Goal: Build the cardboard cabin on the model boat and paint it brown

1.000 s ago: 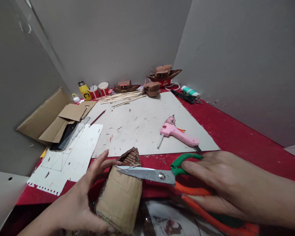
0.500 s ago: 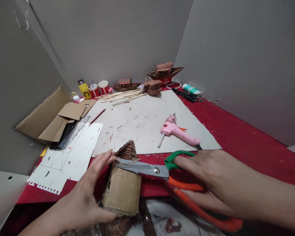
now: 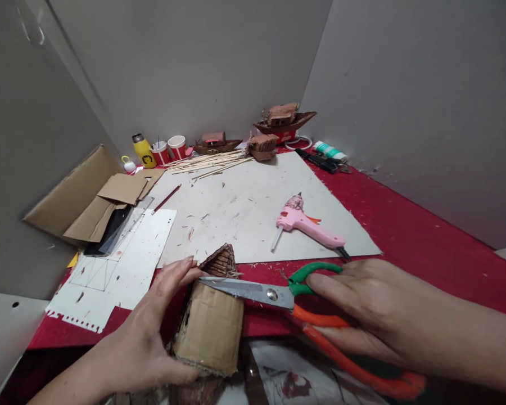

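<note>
My left hand (image 3: 152,326) grips a small cardboard model (image 3: 211,329) by its left side, thumb at the lower edge and fingers at the top. It has a smooth, curved tan cover and a ridged brown end that sticks up at the far side. In my right hand (image 3: 362,309) is a pair of scissors (image 3: 253,289) with one green and one orange handle. The blades look closed or nearly so and lie across the cover's far edge, beside the ridged part. Their tips reach close to my left fingertips. Small frayed shreds stick out by the blades.
A pink glue gun (image 3: 303,225) lies on a white sheet (image 3: 227,219) over the red table. Thin sticks (image 3: 211,164), model boats (image 3: 284,118), paper cups (image 3: 177,147) and a yellow bottle (image 3: 143,152) stand behind. At left are cardboard pieces (image 3: 88,197) and a drawing (image 3: 122,281).
The scissors have shifted slightly right and down, and their blades are closer together. My left hand keeps its hold on the cardboard model, almost unmoved.
</note>
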Demonstrator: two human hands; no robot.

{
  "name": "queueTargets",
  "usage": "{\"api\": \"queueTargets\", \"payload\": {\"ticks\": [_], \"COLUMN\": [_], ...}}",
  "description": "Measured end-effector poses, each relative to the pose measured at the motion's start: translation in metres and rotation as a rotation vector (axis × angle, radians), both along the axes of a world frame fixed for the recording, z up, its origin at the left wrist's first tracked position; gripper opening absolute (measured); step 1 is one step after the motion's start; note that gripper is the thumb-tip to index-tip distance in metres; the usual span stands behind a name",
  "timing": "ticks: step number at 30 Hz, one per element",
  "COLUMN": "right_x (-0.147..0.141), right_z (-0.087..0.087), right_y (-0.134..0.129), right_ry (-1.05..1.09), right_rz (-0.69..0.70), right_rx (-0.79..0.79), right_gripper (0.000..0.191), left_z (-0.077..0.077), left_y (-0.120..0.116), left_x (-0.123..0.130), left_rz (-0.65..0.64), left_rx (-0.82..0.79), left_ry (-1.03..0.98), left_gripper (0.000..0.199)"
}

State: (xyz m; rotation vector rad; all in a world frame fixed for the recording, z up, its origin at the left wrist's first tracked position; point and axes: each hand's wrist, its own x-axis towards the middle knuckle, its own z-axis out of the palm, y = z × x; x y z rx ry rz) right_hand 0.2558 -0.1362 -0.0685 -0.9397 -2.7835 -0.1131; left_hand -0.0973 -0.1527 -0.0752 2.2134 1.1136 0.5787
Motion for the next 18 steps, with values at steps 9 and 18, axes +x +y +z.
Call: {"api": "queueTargets", "payload": {"ticks": [9, 18], "right_x": [-0.0012, 0.0006], "right_z": [0.008, 0.0056], "right_y": [0.0011, 0.003], "right_ry": [-0.044, -0.048], "right_rz": [-0.061, -0.009], "right_rx": [0.012, 0.099], "right_gripper": [0.028, 0.039], "left_z": [0.0026, -0.0002], "left_y": [0.0025, 0.0045], "left_x": [0.0044, 0.0065], "left_rz": [-0.009, -0.023], "left_rx": [-0.004, 0.016], "left_ry": [0.044, -0.005], "left_gripper": [0.132, 0.132]}}
